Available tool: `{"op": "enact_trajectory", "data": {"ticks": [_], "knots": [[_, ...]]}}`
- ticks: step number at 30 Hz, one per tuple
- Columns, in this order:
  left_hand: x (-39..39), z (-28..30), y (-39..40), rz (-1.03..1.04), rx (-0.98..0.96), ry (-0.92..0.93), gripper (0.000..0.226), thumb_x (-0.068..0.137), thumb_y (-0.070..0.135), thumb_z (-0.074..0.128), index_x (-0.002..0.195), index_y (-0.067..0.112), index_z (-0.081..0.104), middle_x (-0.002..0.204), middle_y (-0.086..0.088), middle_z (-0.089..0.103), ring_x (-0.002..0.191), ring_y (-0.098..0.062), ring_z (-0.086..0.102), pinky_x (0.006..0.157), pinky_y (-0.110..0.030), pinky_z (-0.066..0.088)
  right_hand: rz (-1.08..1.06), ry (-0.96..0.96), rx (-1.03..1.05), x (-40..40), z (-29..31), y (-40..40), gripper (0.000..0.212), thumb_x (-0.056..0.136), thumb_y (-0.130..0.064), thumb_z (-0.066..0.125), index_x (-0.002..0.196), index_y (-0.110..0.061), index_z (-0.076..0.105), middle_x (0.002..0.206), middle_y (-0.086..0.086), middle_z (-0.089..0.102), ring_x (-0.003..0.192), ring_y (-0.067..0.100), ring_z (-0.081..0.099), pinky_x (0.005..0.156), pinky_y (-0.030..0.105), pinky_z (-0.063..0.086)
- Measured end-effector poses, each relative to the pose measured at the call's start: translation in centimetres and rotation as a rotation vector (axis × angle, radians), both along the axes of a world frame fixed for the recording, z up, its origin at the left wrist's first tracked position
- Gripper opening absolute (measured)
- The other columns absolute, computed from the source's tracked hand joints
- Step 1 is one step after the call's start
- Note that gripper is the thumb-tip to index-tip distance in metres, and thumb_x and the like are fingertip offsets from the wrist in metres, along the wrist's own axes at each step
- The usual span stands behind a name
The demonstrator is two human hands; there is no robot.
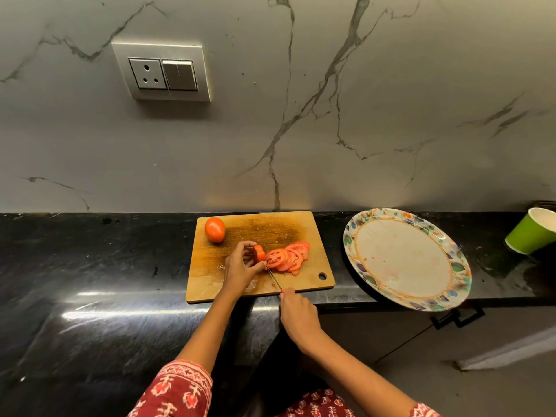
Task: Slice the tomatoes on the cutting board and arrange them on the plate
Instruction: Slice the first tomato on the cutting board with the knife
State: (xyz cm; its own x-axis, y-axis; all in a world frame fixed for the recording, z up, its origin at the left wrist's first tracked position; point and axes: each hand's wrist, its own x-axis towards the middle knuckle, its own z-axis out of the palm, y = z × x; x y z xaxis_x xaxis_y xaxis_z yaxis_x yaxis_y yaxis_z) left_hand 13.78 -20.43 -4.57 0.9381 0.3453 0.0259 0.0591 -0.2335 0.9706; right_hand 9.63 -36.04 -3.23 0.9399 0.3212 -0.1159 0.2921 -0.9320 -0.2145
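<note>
Currently left hand [240,267] grips tomato end piece [259,253] on cutting board [210,260]; right hand [298,311] holds knife [274,279], blade at the piece. Slices [290,255] fanned beside it, whole tomato [215,229] at board's far-left corner, plate [407,260] to the right on tabletop [90,266].

1. Glowing softly and evenly across the marble wall [331,115], from above and in front.
2. Glaring in white streaks on the black bench [90,311], lower left.
3. Falling off into dimness toward the bottom corners.
4. Bending straight lines near the frame edges, stretching the plate [451,254] into an oval.
5. Blurring slightly at the green cup [529,233] on the far right.
6. Casting only faint shadows under the cutting board [301,224].
</note>
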Motion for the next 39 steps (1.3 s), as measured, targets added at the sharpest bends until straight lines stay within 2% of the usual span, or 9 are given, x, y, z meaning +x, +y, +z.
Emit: {"op": "enact_trajectory", "data": {"ticks": [2, 6, 10, 13, 16, 18, 20, 22, 39], "knots": [[0.0, 0.3, 0.0, -0.029, 0.03, 0.003, 0.046, 0.066, -0.002, 0.078, 0.101, 0.015, 0.052, 0.099, -0.009, 0.061, 0.093, -0.018, 0.06, 0.071, -0.014, 0.052, -0.006, -0.114, -0.021, 0.6, 0.4, 0.9, 0.016, 0.092, -0.016, 0.056, 0.101, -0.003, 0.057, 0.09, 0.012, 0.068, 0.082, 0.025, 0.069, 0.061, 0.032, 0.052], [-0.7, 0.0, -0.1, -0.042, 0.022, 0.009, 0.046, 0.066, -0.001, 0.078, 0.101, 0.012, 0.053, 0.095, -0.01, 0.063, 0.088, -0.017, 0.06, 0.067, -0.009, 0.05, 0.011, -0.104, 0.047, 1.9, 0.4, 1.6, 0.019, 0.091, -0.014, 0.057, 0.106, -0.003, 0.056, 0.092, 0.012, 0.068, 0.085, 0.026, 0.069, 0.065, 0.031, 0.052], [-1.1, 0.0, 0.3, -0.032, -0.015, 0.015, 0.047, 0.066, -0.003, 0.077, 0.103, 0.01, 0.053, 0.095, -0.008, 0.063, 0.089, -0.014, 0.06, 0.07, -0.01, 0.051, -0.107, 0.207, 0.166, 2.5, -0.2, 1.4, 0.03, 0.102, -0.019, 0.03, 0.116, -0.002, 0.05, 0.115, 0.018, 0.061, 0.108, 0.034, 0.058, 0.082, 0.036, 0.046], [-1.2, 0.1, 0.4, 0.002, -0.036, -0.008, 0.045, 0.066, -0.005, 0.077, 0.103, 0.008, 0.053, 0.093, -0.009, 0.064, 0.087, -0.015, 0.061, 0.07, -0.01, 0.05, -0.111, 0.161, 0.177, 2.7, -0.4, 1.0, 0.031, 0.102, -0.023, 0.031, 0.115, -0.002, 0.051, 0.111, 0.018, 0.063, 0.107, 0.034, 0.059, 0.081, 0.036, 0.046], [-1.3, 0.0, 0.0, 0.055, -0.1, -0.003, 0.043, 0.068, -0.004, 0.076, 0.103, 0.008, 0.054, 0.092, -0.007, 0.063, 0.084, -0.011, 0.061, 0.067, -0.009, 0.05, -0.048, 0.047, 0.091, 2.0, -0.1, 0.7, 0.027, 0.072, -0.026, 0.081, 0.082, -0.007, 0.064, 0.06, 0.006, 0.065, 0.056, 0.017, 0.067, 0.042, 0.024, 0.046], [-1.4, 0.0, -0.1, 0.09, -0.184, 0.01, 0.042, 0.069, -0.003, 0.075, 0.103, 0.008, 0.054, 0.092, -0.004, 0.063, 0.085, -0.011, 0.061, 0.066, -0.01, 0.051, -0.037, 0.005, 0.036, 1.9, -0.5, 0.4, 0.035, 0.058, -0.031, 0.089, 0.072, -0.009, 0.064, 0.045, 0.001, 0.058, 0.04, 0.013, 0.06, 0.031, 0.021, 0.038], [-1.5, -0.1, 0.0, 0.113, -0.252, 0.032, 0.042, 0.069, -0.001, 0.076, 0.104, 0.009, 0.054, 0.094, -0.005, 0.064, 0.088, -0.015, 0.062, 0.068, -0.014, 0.053, -0.014, -0.007, 0.031, 2.0, -0.4, 0.7, 0.025, 0.092, -0.028, 0.058, 0.102, -0.006, 0.058, 0.082, 0.01, 0.07, 0.077, 0.022, 0.07, 0.059, 0.029, 0.052], [-1.7, -0.2, 0.1, 0.117, -0.293, 0.047, 0.044, 0.069, -0.001, 0.076, 0.106, 0.008, 0.054, 0.096, -0.007, 0.065, 0.089, -0.015, 0.063, 0.07, -0.017, 0.053, -0.049, 0.081, 0.097, 2.7, -0.7, 0.8, 0.031, 0.103, -0.025, 0.03, 0.119, -0.005, 0.047, 0.112, 0.014, 0.064, 0.107, 0.03, 0.061, 0.08, 0.037, 0.048], [-2.5, 0.0, -0.1, 0.106, -0.233, 0.049, 0.045, 0.069, -0.007, 0.074, 0.105, 0.007, 0.052, 0.095, -0.004, 0.062, 0.09, -0.012, 0.06, 0.066, -0.012, 0.052, -0.072, 0.143, 0.165, 0.4, -0.4, 0.0, 0.038, 0.103, -0.027, 0.021, 0.118, -0.004, 0.048, 0.113, 0.017, 0.061, 0.109, 0.036, 0.056, 0.083, 0.04, 0.044]]}}
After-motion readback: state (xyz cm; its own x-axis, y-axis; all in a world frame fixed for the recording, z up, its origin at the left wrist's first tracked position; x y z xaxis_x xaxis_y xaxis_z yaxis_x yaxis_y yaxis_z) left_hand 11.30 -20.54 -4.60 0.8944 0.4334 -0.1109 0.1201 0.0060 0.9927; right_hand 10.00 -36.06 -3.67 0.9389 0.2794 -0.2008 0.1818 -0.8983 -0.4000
